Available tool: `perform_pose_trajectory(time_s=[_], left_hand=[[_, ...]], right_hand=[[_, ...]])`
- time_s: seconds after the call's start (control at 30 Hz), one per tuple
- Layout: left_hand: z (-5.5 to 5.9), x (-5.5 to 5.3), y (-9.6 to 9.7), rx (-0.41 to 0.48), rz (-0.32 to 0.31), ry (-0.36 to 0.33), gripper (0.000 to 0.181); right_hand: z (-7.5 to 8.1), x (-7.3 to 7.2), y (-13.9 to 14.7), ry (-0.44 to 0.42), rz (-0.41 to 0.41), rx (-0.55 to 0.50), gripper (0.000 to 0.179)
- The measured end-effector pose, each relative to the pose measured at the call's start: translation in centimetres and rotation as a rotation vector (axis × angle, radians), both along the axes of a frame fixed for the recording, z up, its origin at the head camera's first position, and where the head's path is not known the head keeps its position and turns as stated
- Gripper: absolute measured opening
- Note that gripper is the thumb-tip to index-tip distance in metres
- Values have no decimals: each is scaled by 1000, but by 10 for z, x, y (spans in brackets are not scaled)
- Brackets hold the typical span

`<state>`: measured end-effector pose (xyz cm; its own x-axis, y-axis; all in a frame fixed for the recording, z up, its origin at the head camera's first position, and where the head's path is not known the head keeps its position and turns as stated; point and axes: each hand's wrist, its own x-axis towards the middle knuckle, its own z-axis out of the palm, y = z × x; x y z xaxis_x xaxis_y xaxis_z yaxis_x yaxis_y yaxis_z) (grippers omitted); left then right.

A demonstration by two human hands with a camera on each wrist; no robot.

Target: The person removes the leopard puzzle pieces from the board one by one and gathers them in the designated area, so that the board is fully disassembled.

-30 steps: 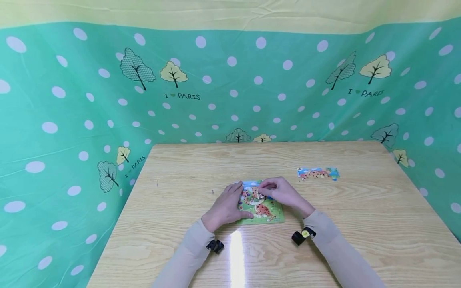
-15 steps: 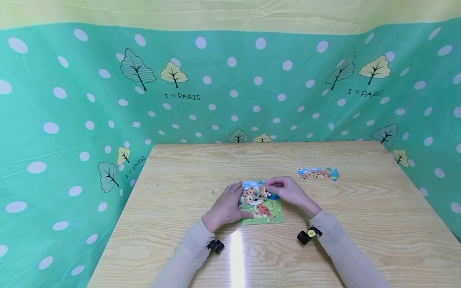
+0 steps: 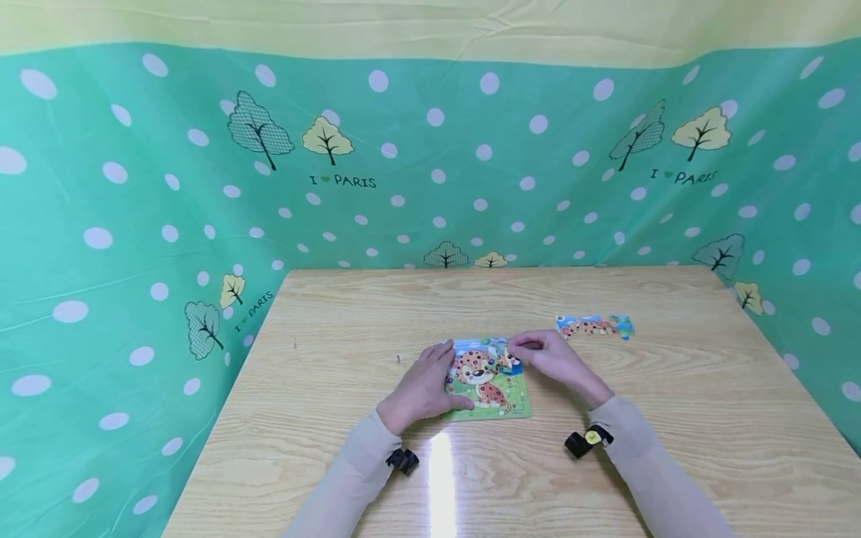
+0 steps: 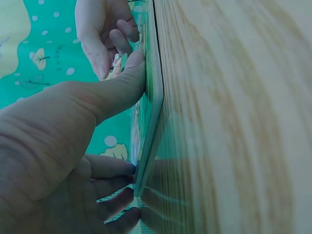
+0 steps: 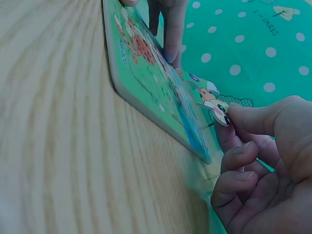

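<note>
The head view looks forward and down from well back, over the pale wood-grain table (image 3: 350, 314) to the green, white-dotted fabric backdrop (image 3: 572, 179). Both wrist views look from low and close, tipped sideways, toward the flat, square, colourful puzzle board (image 5: 146, 92); all three share it.

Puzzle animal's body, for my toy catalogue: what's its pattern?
Dark spots on orange-red; the animal's body shows best in the head view.

The sleeves (image 3: 343, 478) are long, plain and pale greyish beige. A boxy black camera (image 3: 403, 461) is worn on each, the right one bearing a yellow patch (image 3: 593, 437). The fingers (image 5: 236, 183) are bare.
</note>
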<state>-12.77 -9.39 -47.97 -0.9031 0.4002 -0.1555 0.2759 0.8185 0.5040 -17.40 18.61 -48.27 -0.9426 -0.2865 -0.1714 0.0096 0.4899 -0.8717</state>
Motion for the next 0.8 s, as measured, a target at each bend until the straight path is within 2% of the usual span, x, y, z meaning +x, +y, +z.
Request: perform_pose_trajectory(time_s=[0.43, 0.8], left_hand=[[-2, 1, 0, -12, -7, 0, 113], [-2, 0, -1, -16, -5, -3, 112]], right_hand=[[2, 0, 14, -2, -50, 69, 40], [1, -2, 38, 34, -83, 109, 42]])
